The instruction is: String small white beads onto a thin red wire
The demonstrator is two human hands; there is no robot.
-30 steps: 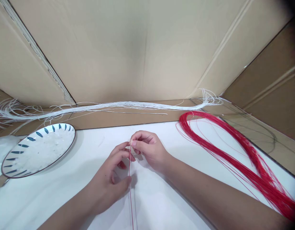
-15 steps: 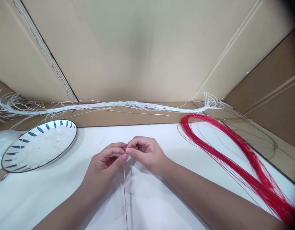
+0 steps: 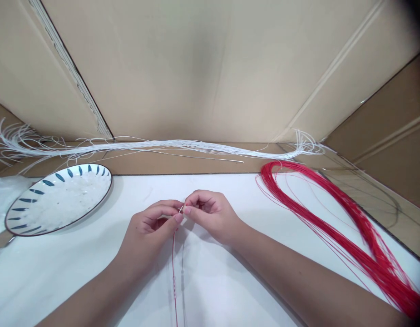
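Observation:
Both hands meet over the middle of the white table. My left hand (image 3: pixel 158 222) is closed in a pinch on a thin red cord (image 3: pixel 173 268), which hangs down from the fingertips toward the near edge. Small clear or pale bits, like beads, sit along the cord's lower part. My right hand (image 3: pixel 213 215) is closed too, thumb and forefinger pinching the cord's upper end beside the left fingertips. A short whitish strand shows between the two pinches; its exact form is too small to tell.
An oval plate (image 3: pixel 36 191) with blue leaf marks holds small clear bits at the left, beside a clear plastic bag (image 3: pixel 7 204). A bundle of red cords (image 3: pixel 318 227) lies at the right. White cords (image 3: pixel 182 144) stretch along the cardboard wall (image 3: pixel 182 68) at the back.
The hands stay pinched together. A light strand between the fingertips shows more clearly now, and the hanging cord has swung slightly left, with its pale bits more visible. The view has shifted slightly.

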